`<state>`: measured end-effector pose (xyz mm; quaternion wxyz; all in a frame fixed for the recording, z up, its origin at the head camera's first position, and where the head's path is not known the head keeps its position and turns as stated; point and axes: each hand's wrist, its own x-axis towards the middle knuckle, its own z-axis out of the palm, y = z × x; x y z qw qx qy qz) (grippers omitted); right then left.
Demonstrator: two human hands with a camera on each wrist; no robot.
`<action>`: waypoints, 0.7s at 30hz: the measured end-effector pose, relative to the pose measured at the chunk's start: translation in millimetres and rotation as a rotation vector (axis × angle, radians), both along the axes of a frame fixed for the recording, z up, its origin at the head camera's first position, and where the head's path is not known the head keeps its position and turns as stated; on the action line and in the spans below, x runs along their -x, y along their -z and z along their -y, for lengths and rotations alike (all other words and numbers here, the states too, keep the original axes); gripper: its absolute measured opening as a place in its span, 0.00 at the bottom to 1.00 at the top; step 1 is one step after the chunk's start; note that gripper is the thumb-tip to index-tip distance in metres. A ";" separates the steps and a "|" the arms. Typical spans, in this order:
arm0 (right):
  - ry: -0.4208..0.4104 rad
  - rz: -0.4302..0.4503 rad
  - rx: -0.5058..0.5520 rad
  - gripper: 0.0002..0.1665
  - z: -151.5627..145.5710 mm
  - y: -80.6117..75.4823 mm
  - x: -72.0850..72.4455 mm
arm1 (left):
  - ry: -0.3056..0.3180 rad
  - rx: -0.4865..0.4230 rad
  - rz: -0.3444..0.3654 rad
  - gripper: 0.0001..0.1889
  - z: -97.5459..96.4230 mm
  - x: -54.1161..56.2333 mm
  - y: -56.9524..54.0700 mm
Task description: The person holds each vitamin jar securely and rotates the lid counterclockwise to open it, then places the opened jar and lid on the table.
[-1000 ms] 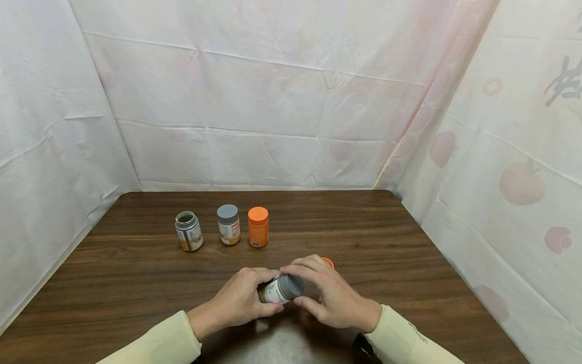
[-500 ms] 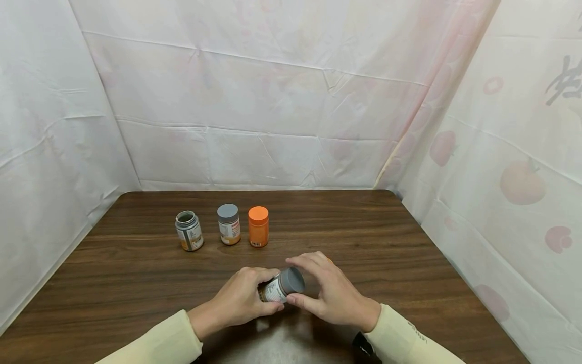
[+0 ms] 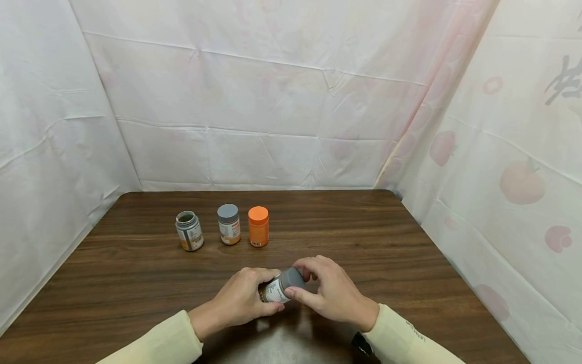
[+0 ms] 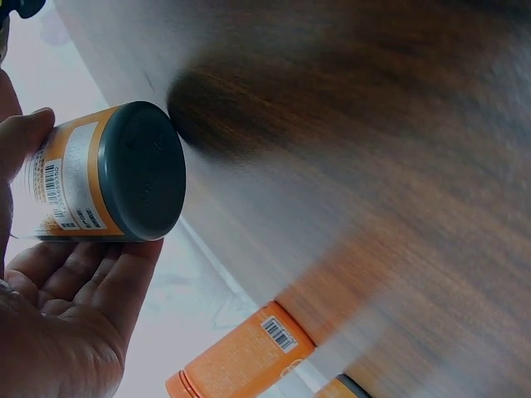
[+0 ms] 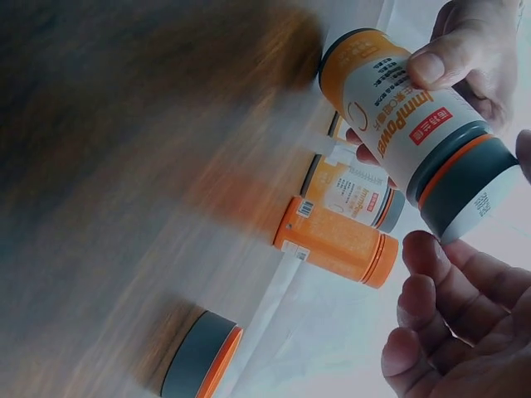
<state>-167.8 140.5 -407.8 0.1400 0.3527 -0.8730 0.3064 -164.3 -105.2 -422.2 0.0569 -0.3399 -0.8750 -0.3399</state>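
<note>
My left hand (image 3: 243, 296) grips a tilted supplement bottle (image 5: 398, 108) with a white and orange label, its dark base (image 4: 145, 170) facing down over the table. A grey screw cap (image 3: 292, 277) sits on its upper end, with an orange ring beneath the cap in the right wrist view. My right hand (image 3: 334, 293) pinches this cap, thumb on the near side and curled fingers on the far side. On the table under the right hand lies a loose grey cap (image 5: 199, 356) with an orange inside; the hand hides it in the head view.
Behind the hands stand an uncapped grey bottle (image 3: 189, 232), a grey-capped bottle (image 3: 229, 226) and an orange bottle (image 3: 258, 227), in a row on the brown wooden table (image 3: 386, 242). Pale printed sheets (image 3: 263, 101) enclose the back and sides.
My right fingers come off the cap, spread, then curl back onto its far side. The left hand and its bottle stay nearly still. The loose cap's orange edge passes out of sight.
</note>
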 end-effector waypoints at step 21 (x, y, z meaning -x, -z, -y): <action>-0.227 -0.091 0.045 0.31 -8.6 -1.2 3.6 | -0.001 0.000 0.007 0.21 0.0 -0.3 0.7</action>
